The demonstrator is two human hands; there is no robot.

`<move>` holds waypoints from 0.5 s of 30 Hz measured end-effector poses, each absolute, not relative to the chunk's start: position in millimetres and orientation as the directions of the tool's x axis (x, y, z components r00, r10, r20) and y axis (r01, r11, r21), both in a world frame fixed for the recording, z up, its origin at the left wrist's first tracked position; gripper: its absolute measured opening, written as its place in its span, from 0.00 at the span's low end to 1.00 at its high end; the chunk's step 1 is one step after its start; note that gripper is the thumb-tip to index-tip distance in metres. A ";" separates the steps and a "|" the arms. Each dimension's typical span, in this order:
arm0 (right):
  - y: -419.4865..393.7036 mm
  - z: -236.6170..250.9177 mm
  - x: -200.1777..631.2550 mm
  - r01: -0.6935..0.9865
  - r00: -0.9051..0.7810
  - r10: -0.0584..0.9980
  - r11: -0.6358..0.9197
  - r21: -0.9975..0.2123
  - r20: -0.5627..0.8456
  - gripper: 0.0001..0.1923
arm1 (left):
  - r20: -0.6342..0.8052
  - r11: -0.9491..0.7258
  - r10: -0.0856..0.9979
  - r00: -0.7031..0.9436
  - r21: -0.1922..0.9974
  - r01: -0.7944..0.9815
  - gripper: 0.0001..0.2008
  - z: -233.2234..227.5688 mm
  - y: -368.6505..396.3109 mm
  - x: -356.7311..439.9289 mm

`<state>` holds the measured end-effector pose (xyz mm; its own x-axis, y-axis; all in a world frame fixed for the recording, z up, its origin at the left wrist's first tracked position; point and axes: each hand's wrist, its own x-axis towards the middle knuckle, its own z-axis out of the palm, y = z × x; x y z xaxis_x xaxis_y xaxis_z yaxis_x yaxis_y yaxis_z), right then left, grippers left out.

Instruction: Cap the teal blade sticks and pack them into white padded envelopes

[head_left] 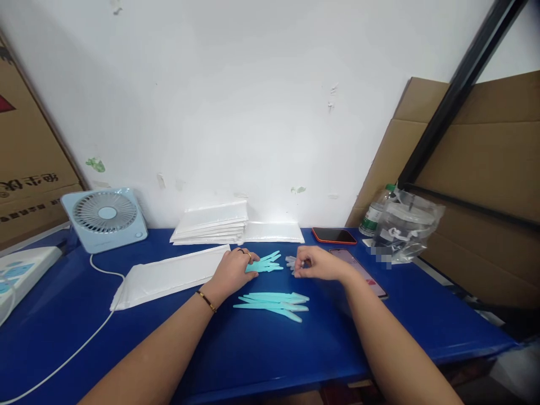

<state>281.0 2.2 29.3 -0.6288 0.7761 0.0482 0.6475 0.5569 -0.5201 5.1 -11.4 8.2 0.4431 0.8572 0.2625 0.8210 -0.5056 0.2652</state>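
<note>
- Your left hand [233,271] lies palm down at the surface's middle, its fingers curled loosely over one end of a small fan of teal sticks [265,264]; they point out toward 3 o'clock from under the fingers.
- Your right hand [317,263] sits just to the 3 o'clock side of that fan, fingertips pinched together on a small pale piece [291,261]; it is too small to tell what it is.
- A second bundle of teal sticks [274,302] lies loose on the blue surface [261,354] at 6 o'clock from the hands, touched by neither.
- These sticks look thin, flat, light and fairly stiff, likely plastic, with tapered ends; on the smooth top they will probably slide, so pinch one at its wider end or press and drag it to the edge of the pile.
- Count: two clusters of sticks; the near one shows about five, the held one about four, though overlaps hide the true number.
- One padded white envelope [169,277] lies at 9 o'clock, a stack of envelopes [211,224] at 11 o'clock, and one more lies flat beside it.
- Two phones [334,235] lie at 1 o'clock, one fan [105,216] at 10 o'clock.
</note>
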 end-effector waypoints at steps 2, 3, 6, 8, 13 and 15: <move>-5.5 31.5 277.4 0.627 -0.719 0.688 0.576 -0.525 -0.104 0.11 | 0.249 -0.510 0.857 0.452 0.274 0.816 0.11 7.5 -12.4 6.6; -8.1 31.3 275.0 0.630 -0.737 0.656 0.580 -0.515 -0.163 0.11 | 0.245 -0.511 0.857 0.454 0.281 0.813 0.10 7.9 -13.3 7.6; -11.3 27.0 265.9 0.650 -0.733 0.651 0.587 -0.483 -0.195 0.07 | 0.252 -0.528 0.848 0.466 0.330 0.783 0.09 11.4 -17.7 11.6; -11.0 24.3 259.5 0.647 -0.721 0.680 0.592 -0.480 -0.133 0.06 | 0.234 -0.563 0.826 0.513 0.374 0.737 0.11 13.8 -21.4 15.3; -6.5 23.4 254.7 0.646 -0.647 0.762 0.573 -0.503 0.037 0.06 | 0.155 -0.609 0.786 0.598 0.363 0.706 0.12 12.8 -22.5 22.6; -1.7 22.6 260.1 0.646 -0.612 0.787 0.553 -0.526 0.075 0.04 | 0.196 -0.585 0.811 0.551 0.299 0.754 0.12 11.7 -18.2 21.1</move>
<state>260.1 -1.7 22.6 -0.6125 0.7869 0.0749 0.6459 0.5529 -0.5264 21.1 -18.2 11.7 0.5515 0.8108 0.1962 0.7537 -0.5851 0.2992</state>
